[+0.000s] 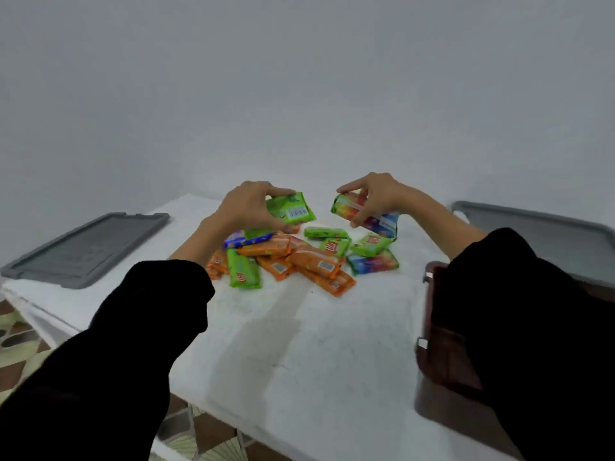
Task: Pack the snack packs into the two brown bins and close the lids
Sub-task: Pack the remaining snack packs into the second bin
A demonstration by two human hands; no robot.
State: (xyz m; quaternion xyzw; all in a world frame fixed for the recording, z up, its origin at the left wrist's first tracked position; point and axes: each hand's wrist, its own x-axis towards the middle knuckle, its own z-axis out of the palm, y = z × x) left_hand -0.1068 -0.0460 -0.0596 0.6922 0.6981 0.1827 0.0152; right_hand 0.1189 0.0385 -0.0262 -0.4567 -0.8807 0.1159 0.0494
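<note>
**Dim, flat light in a soft wide-angle frame**

The light is even, greyish and rather dim. A faint darker band crosses the white worktop (299,344). The black sleeves (133,361) lose all detail. The whole frame is soft. The brown bin (442,344) at the right edge is smeared, and straight edges bow near the corners.

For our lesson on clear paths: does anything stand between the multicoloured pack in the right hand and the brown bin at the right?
Nothing visible does. The right hand holds the multicoloured pack; only bare table lies between it and the brown bin. The sleeve hides the bin's opening.
</note>
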